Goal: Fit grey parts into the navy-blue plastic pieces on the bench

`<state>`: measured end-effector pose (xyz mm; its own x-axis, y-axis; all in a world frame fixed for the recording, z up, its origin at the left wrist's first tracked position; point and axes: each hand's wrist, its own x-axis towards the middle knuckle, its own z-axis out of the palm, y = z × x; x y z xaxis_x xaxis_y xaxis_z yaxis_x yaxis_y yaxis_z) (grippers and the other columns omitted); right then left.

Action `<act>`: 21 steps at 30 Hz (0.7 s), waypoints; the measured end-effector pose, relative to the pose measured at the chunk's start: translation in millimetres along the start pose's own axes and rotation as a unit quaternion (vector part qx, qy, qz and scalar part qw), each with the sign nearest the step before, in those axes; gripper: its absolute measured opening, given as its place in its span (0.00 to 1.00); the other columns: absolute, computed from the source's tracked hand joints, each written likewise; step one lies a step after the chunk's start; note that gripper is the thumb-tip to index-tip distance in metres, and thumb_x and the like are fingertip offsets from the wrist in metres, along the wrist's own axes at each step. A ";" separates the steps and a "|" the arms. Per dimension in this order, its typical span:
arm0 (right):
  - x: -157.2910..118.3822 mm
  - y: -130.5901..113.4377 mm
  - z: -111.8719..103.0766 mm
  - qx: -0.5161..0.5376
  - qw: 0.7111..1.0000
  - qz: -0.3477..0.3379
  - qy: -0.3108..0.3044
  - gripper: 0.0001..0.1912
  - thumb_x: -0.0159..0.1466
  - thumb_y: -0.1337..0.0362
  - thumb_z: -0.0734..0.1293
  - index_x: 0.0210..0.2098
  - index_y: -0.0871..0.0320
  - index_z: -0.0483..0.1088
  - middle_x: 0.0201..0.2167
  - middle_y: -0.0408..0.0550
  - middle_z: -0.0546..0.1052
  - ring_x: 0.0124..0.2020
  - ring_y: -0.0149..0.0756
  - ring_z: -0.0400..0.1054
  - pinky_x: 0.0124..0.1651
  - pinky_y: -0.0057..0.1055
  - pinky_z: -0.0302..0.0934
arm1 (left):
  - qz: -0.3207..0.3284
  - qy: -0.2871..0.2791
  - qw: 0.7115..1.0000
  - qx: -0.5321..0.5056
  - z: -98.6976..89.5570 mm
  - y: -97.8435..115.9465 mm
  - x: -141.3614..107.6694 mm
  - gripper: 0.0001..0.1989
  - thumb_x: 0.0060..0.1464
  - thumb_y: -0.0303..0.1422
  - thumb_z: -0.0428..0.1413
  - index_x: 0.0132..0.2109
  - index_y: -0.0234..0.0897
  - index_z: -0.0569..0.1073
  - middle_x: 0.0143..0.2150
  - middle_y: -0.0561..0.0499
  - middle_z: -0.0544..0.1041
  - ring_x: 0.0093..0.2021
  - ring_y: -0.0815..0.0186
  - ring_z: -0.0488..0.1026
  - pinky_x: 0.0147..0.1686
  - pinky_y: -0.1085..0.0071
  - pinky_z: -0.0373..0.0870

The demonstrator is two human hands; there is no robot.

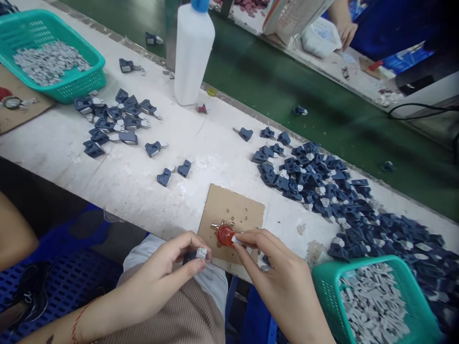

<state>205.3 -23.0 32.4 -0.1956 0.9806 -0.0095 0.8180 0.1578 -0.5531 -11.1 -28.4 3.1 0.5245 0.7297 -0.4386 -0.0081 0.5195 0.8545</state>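
Observation:
My left hand point(175, 265) is closed around a dark blue plastic part with a light grey piece point(201, 253) showing at its end; the fingers cover most of it. Between thumb and forefinger, my right hand point(274, 267) pinches a small light grey plastic piece point(235, 239). That piece touches or hangs just over the edge of a small red cap point(225, 235) with shiny liquid in it. The cap rests on a brown cardboard square point(236, 203) dotted with drops and a few tiny metal bits.
Dark blue parts lie in a large pile point(315, 177) at right and a smaller group point(131, 107) at left. Green baskets of grey pieces stand at the lower right point(322, 277) and upper left point(82, 79). A white bottle point(193, 52) stands behind. Across, another person's hand point(344, 28) touches a white basket.

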 end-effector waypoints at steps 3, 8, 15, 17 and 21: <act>2.1 -1.0 -0.4 0.005 0.999 0.024 -0.024 0.04 0.66 0.68 0.64 0.34 0.54 0.70 0.34 0.43 0.76 0.36 0.31 0.73 0.37 0.25 0.65 | 0.035 0.054 0.996 -0.059 -1.1 -2.7 7.8 0.07 0.58 0.35 0.58 0.43 0.41 0.77 0.44 0.51 0.72 0.46 0.66 0.69 0.46 0.73 0.65; 5.5 -0.8 -0.8 0.033 0.995 0.070 -0.055 0.05 0.66 0.66 0.65 0.33 0.54 0.71 0.32 0.41 0.74 0.33 0.29 0.70 0.34 0.25 0.62 | 0.051 0.091 0.988 -0.113 -3.1 -5.2 14.6 0.08 0.54 0.31 0.63 0.42 0.49 0.82 0.42 0.56 0.78 0.39 0.72 0.72 0.40 0.78 0.67; 4.9 3.2 -11.0 0.188 0.969 0.160 -0.022 0.04 0.62 0.58 0.70 0.33 0.51 0.75 0.34 0.43 0.76 0.37 0.32 0.71 0.39 0.26 0.64 | 0.066 0.078 0.962 -0.253 6.3 -3.5 26.5 0.08 0.51 0.30 0.66 0.41 0.44 0.80 0.37 0.56 0.80 0.36 0.74 0.74 0.36 0.82 0.71; 2.1 5.6 -13.2 0.284 0.935 0.211 0.004 0.07 0.58 0.55 0.73 0.33 0.51 0.76 0.35 0.44 0.77 0.37 0.33 0.72 0.38 0.25 0.66 | 0.033 0.065 0.954 -0.291 9.5 -0.9 32.1 0.09 0.50 0.32 0.67 0.40 0.41 0.78 0.33 0.56 0.78 0.31 0.75 0.74 0.33 0.80 0.72; -2.4 7.2 -13.5 0.421 0.855 0.300 0.035 0.14 0.51 0.52 0.77 0.31 0.53 0.77 0.33 0.45 0.78 0.35 0.31 0.72 0.36 0.21 0.65 | -0.002 0.063 0.947 -0.314 15.1 5.4 40.7 0.13 0.45 0.34 0.69 0.33 0.38 0.73 0.40 0.53 0.78 0.37 0.70 0.75 0.32 0.77 0.74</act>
<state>218.9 -22.6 39.7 0.1804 0.8648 -0.4686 0.0752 -0.4871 -0.8701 23.0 -2.6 -6.0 0.4207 0.7537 -0.5049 -0.5314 0.6558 0.5362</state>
